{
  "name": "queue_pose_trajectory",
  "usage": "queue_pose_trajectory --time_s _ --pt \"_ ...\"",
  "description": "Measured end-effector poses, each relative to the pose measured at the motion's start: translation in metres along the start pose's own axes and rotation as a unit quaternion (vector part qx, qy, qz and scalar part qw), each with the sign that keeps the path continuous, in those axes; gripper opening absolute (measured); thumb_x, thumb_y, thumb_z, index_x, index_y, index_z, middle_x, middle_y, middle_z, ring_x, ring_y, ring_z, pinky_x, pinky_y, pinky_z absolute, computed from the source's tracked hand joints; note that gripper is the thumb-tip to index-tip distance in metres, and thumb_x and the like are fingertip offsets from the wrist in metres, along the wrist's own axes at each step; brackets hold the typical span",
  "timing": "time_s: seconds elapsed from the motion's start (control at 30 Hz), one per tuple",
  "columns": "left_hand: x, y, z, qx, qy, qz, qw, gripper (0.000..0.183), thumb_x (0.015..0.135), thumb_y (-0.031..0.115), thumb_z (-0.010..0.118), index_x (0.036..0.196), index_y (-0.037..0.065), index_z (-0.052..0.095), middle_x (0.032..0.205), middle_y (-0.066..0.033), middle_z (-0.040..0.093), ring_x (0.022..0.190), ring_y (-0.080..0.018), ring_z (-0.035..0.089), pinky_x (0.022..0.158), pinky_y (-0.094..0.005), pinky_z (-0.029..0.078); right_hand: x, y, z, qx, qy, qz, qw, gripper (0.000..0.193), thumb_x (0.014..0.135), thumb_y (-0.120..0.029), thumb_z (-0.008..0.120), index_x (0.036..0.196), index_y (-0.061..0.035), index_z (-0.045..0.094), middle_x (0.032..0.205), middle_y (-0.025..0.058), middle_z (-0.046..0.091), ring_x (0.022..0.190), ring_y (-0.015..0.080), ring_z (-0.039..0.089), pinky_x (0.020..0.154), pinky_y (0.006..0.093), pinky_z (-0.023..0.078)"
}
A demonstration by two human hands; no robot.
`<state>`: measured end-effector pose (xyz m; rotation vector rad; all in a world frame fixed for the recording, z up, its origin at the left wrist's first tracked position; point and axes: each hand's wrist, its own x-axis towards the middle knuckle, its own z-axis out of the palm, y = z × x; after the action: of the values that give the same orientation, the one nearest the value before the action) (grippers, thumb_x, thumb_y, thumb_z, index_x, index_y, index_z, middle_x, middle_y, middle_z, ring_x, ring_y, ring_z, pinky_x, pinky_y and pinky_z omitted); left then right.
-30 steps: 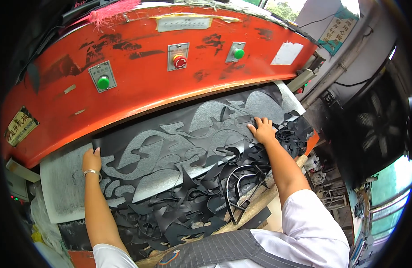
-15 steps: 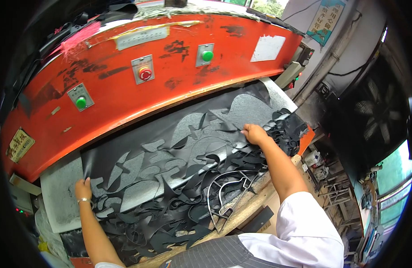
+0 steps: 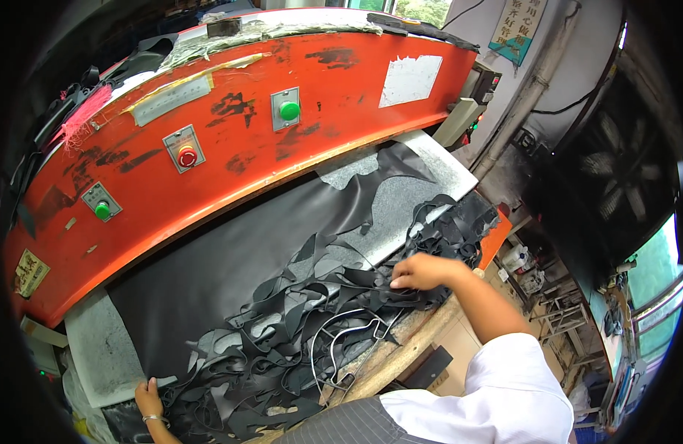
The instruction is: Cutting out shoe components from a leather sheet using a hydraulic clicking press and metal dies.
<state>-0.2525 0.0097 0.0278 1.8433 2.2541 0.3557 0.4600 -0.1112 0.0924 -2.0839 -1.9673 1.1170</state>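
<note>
Left hand pinches a black sheet, likely limp, best held by edges; right hand, fingers curled, grips scraps.

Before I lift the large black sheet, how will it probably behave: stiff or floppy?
The black sheet is likely floppy: soft ripples show beside its curved right edge. It probably won't roll, since it lies spread on the pale board. Scraps crowd its near side, so it might catch there.

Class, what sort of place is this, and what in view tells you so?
Probably a workshop cutting leather-like sheet: a large red machine with push buttons, a smooth black sheet spread before it, and a heap of black offcuts.
</note>
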Motion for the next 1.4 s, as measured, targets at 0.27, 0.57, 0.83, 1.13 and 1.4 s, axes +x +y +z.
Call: queue_pose_trajectory --time_s 0.27,0.57,0.83,1.13,1.4 --pt "-0.045 0.058 -0.006 0.086 0.197 0.089 0.973 0.041 0.084 0.015 0.066 0.119 -0.003 0.054 0.115 -0.0237 0.057 0.106 -0.0419 0.053 0.093 -0.0440 0.042 0.078 0.158 -0.113 0.050 0.371 0.151 0.915 0.054 0.082 -0.042 0.072 0.113 0.0014 0.065 0.107 0.0186 0.068 0.099 0.0293 0.066 0.088 0.0379 0.050" --pt "-0.059 0.290 0.061 -0.120 -0.039 0.192 0.973 0.052 0.087 0.035 0.064 0.126 0.003 0.054 0.131 -0.0186 0.052 0.126 -0.0347 0.047 0.105 -0.0493 0.032 0.140 0.269 -0.174 0.057 0.459 0.345 0.817 0.076 0.079 -0.052 0.070 0.116 0.0128 0.058 0.119 0.0315 0.060 0.115 0.0399 0.058 0.098 0.0424 0.045" --pt "-0.113 0.364 0.087 -0.028 -0.229 0.272 0.934 0.037 0.086 0.041 0.063 0.103 0.008 0.059 0.151 -0.0155 0.029 0.145 -0.0425 0.007 0.103 -0.0746 0.000 0.138 0.263 -0.161 -0.086 0.404 0.347 0.842 0.049 0.081 -0.036 0.074 0.106 0.0055 0.067 0.112 0.0272 0.064 0.108 0.0393 0.061 0.092 0.0440 0.048" --pt "-0.151 0.339 0.068 0.016 -0.280 0.341 0.897 0.050 0.082 0.056 0.064 0.103 0.010 0.066 0.156 -0.0179 0.022 0.144 -0.0486 0.003 0.103 -0.0743 0.005 0.060 0.290 -0.125 -0.056 0.414 0.397 0.817 0.047 0.084 -0.036 0.069 0.106 0.0051 0.066 0.110 0.0283 0.064 0.108 0.0409 0.061 0.093 0.0445 0.047" --pt "-0.189 0.306 0.052 -0.221 -0.281 0.360 0.862 0.063 0.081 0.044 0.072 0.129 0.005 0.056 0.142 -0.0187 0.044 0.133 -0.0396 0.038 0.108 -0.0463 0.034 0.008 0.238 -0.110 -0.198 0.563 0.201 0.777 0.042 0.087 -0.024 0.067 0.123 -0.0048 0.055 0.115 0.0188 0.061 0.106 0.0369 0.058 0.092 0.0445 0.045"
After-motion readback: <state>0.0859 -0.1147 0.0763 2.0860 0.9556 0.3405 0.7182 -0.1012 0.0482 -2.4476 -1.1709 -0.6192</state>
